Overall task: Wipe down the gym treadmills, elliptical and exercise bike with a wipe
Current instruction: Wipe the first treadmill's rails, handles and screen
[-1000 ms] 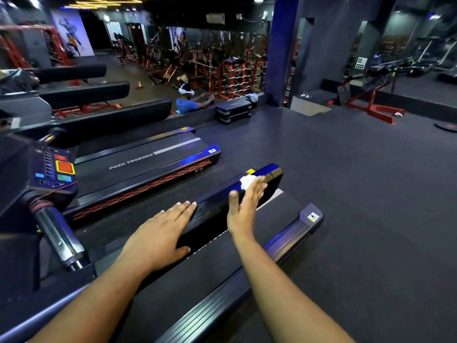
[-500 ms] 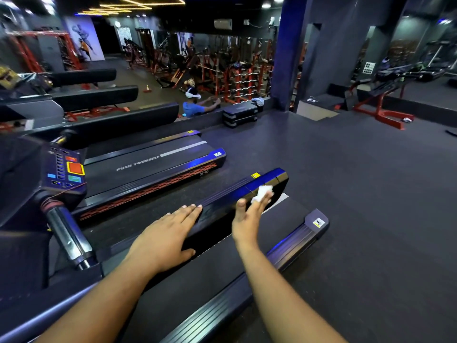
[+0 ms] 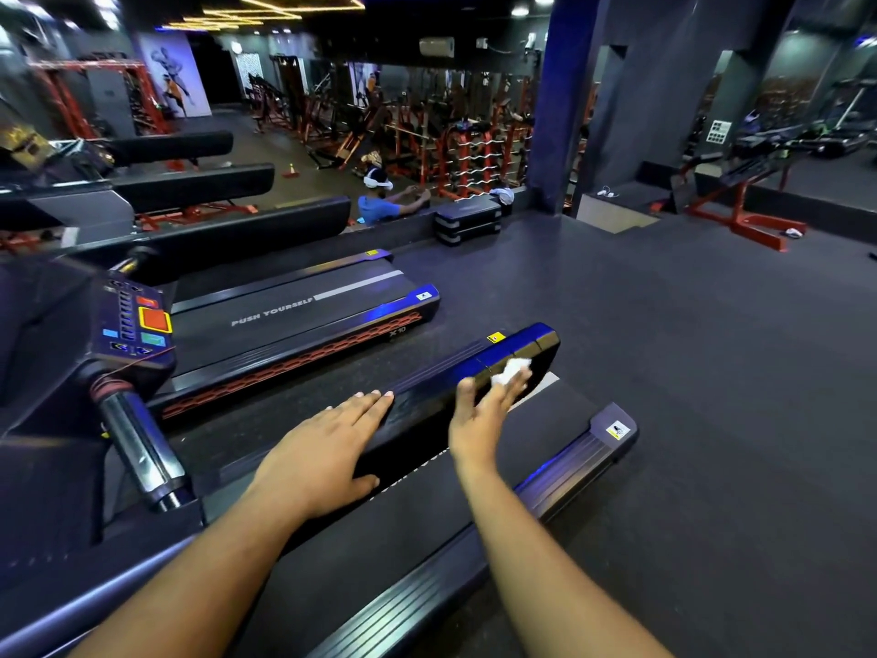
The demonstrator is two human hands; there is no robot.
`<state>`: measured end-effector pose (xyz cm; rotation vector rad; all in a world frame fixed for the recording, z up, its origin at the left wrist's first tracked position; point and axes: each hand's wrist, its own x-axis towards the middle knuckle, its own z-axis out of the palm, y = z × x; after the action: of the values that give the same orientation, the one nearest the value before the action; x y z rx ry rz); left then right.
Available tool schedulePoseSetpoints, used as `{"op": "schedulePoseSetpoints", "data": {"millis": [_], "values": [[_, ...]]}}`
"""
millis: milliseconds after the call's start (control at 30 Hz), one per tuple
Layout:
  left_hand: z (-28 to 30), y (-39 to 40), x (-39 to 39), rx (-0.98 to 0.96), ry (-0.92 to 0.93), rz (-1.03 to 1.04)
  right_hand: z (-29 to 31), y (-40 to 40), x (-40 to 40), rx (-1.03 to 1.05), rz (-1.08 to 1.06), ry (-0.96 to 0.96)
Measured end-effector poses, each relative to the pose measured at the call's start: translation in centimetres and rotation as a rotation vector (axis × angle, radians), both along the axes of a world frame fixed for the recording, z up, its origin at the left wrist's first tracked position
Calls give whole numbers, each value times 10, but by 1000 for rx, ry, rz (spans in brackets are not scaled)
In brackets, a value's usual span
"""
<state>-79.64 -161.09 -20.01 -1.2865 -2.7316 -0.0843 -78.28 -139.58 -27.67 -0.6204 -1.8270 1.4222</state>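
**Wiping the side rail of the treadmill**

Wiping is the job in hand, and the right hand [image 3: 479, 420] does it. Its fingers lie nearly straight and press a small white wipe [image 3: 508, 372] against the inner face of the left side rail [image 3: 455, 368] of the near treadmill. The wipe sits close to the far end of that rail, just under the shiny blue top edge. Only a bunched bit of the wipe shows past the fingertips.

The left hand [image 3: 322, 448] is flat and wide, palm down, resting on top of the same rail, nearer to the person. It holds nothing. It looks like it helps the person lean and stay steady.

The dark belt [image 3: 427, 505] lies between the two arms. The right side rail [image 3: 569, 467] is on the other side of it. A second treadmill [image 3: 303, 320] stands to the left, with a console [image 3: 137, 325] close by.

The wipe looks soft, thin and very light. It will fold and bunch up easily, so flat fingers on top of it work best. It may slip out if the press is too weak. The rail looks hard and smooth, so the wipe should slide along it well. The rail will not bend or break under a hand.
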Motion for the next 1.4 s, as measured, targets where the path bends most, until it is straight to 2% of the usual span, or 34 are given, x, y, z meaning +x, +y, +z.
{"op": "schedulePoseSetpoints", "data": {"millis": [100,200,333,400,500,567,633,733,833,900,967,1067,1133,1267,1333,1400], "values": [[-1,0,-1,1,-3,0,-16,-9,15,200,110,-47],[0,-1,0,-7,-2,5,-6,34,11,277,43,-100],[0,-1,1,-19,9,12,26,83,2,357,-14,-352],[0,0,1,-22,7,16,31,73,5,583,44,-392],[-2,0,0,-15,13,21,24,22,23,934,281,-351],[-4,-1,-1,-11,12,28,18,7,37,1076,411,-306],[-6,-1,-1,-20,16,35,22,26,35,1174,423,-266],[-6,-2,-1,-46,37,35,38,64,23,1096,288,-405],[-5,-5,2,-67,48,34,46,48,20,1030,257,-536],[-5,-9,4,-66,50,45,42,11,29,1101,379,-481],[-7,-20,7,-61,56,56,35,-24,46,1160,548,-349],[-9,-43,10,-66,53,59,33,-28,57,1223,720,-250],[-9,-63,12,-79,57,41,36,-9,51,1283,657,-250],[-6,-88,19,-110,66,15,51,-6,40,1028,357,-493],[-5,-99,23,-106,67,5,51,-49,42,1026,384,-483],[-6,-110,25,-81,69,2,39,-94,52,1099,468,-350]]}}
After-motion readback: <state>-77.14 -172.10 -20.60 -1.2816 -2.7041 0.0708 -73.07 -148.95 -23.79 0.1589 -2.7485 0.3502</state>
